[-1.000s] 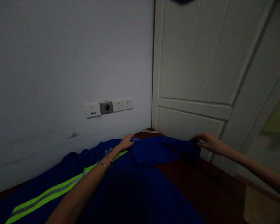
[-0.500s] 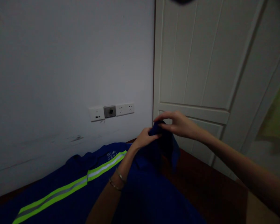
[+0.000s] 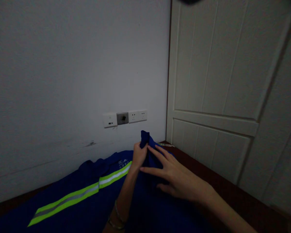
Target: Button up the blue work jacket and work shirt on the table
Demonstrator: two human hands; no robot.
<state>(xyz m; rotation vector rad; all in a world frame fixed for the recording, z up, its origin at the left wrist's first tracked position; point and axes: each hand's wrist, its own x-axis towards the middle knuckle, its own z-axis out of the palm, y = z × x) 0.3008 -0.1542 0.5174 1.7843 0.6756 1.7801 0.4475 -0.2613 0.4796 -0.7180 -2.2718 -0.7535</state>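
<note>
A dark blue work garment [image 3: 92,207] with a yellow-green reflective stripe [image 3: 82,195] lies spread on a dark brown surface. My left hand [image 3: 138,156] is closed on a raised fold of the blue fabric [image 3: 145,139] near the wall. My right hand [image 3: 171,173] lies beside it with fingers stretched out, pressing against the same fold. A bracelet sits on my left wrist [image 3: 118,216].
A white wall carries a row of sockets and a switch [image 3: 124,118] just above the surface. A white panelled door [image 3: 223,97] stands at the right. The dark brown surface [image 3: 232,197] runs along the door.
My right hand brought the far sleeve end over to my left hand, then flattened against the gathered fold. The view shifted slightly to the left and down.
</note>
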